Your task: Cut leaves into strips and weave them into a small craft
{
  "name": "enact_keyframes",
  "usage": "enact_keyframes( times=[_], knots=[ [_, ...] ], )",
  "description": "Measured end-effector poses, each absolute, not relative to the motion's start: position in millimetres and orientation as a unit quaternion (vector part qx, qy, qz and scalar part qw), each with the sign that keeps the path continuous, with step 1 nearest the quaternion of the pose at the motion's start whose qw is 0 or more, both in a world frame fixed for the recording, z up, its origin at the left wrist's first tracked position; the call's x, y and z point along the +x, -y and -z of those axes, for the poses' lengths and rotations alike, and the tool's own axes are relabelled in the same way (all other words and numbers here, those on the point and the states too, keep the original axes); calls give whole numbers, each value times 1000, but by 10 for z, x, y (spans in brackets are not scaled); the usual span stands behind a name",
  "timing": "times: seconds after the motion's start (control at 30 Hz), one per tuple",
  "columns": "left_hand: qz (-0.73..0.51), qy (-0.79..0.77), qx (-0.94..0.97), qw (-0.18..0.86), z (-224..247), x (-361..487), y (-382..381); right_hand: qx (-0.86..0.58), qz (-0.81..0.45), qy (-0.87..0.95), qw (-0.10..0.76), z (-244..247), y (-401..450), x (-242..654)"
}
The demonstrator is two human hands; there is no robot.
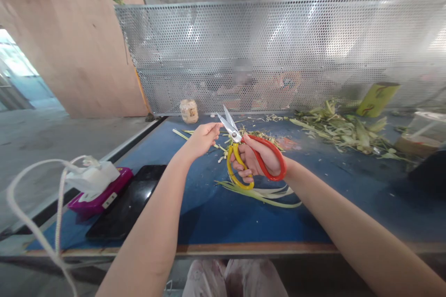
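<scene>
My right hand [249,160] grips a pair of scissors [234,135] with one red and one yellow handle. Their blades stand apart and point up and to the left. My left hand [205,137] is pinched closed right beside the blade tips; whatever its fingertips hold is too small to make out. Below the scissors, several long pale-green leaf strips [261,195] lie on the blue tabletop [209,222]. Behind both hands is a small heap of cut plant bits [258,137], partly hidden by the scissors and my right hand.
A pile of dry husks [348,130] lies at right, near a yellow-green can [378,99] and a clear plastic container [423,132]. A small jar [189,111] stands by the perforated metal screen [216,55]. At left are a black tablet [130,204] and a purple power strip [104,195] with white cables.
</scene>
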State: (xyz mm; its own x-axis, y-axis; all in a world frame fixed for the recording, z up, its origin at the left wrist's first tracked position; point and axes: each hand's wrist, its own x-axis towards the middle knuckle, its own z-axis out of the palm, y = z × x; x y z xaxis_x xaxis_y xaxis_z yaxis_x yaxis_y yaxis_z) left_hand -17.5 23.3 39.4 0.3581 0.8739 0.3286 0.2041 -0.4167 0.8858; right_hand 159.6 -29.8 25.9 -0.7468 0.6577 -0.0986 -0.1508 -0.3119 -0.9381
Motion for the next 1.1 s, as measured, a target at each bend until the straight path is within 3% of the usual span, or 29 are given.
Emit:
enact_keyframes(
  times=[0.4, 0.8, 1.1],
  knots=[
    [-416, -388, 742, 355, -365, -175, -237, -218, -779, 517, 279, -253, 293, 1598],
    [-385, -369, 674, 512, -456, -135, -141, -219, -784, 515, 270, -219, 275, 1572],
    [-328, -397, 670, 534, -477, -130, -85, -242, -763, 515, 305, -166, 287, 1488]
  ],
)
